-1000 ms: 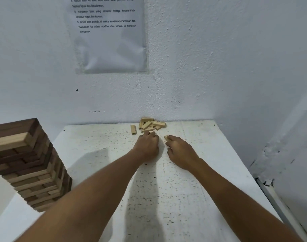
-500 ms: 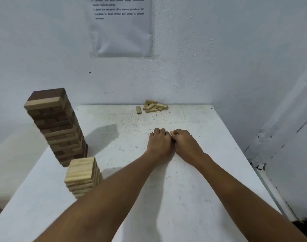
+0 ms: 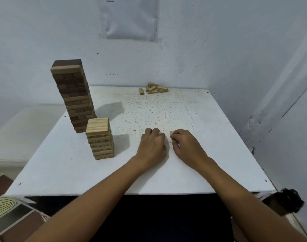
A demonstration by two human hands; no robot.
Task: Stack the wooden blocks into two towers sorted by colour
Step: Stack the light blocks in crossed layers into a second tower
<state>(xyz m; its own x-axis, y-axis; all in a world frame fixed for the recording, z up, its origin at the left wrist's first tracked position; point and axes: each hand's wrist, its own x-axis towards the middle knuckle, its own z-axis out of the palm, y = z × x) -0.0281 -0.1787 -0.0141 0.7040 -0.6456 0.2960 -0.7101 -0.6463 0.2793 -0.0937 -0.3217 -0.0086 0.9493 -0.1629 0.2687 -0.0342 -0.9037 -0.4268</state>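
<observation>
Short light-wood tower (image 3: 100, 138) stands complete so far beside the tall tower (image 3: 73, 95) — mostly dark, some light layers. Loose light blocks (image 3: 155, 88) remain at the bench (image 3: 219, 154) rear. Right hand (image 3: 185, 145) grips a light block (image 3: 172, 133); left hand (image 3: 152, 145) curled — contents hidden.

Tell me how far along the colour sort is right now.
Partly done. A short light tower stands beside the tall tower, which still mixes dark and light layers. The right hand holds a light block; the left hand is curled, contents hidden. A loose pile of light blocks waits by the wall.
</observation>
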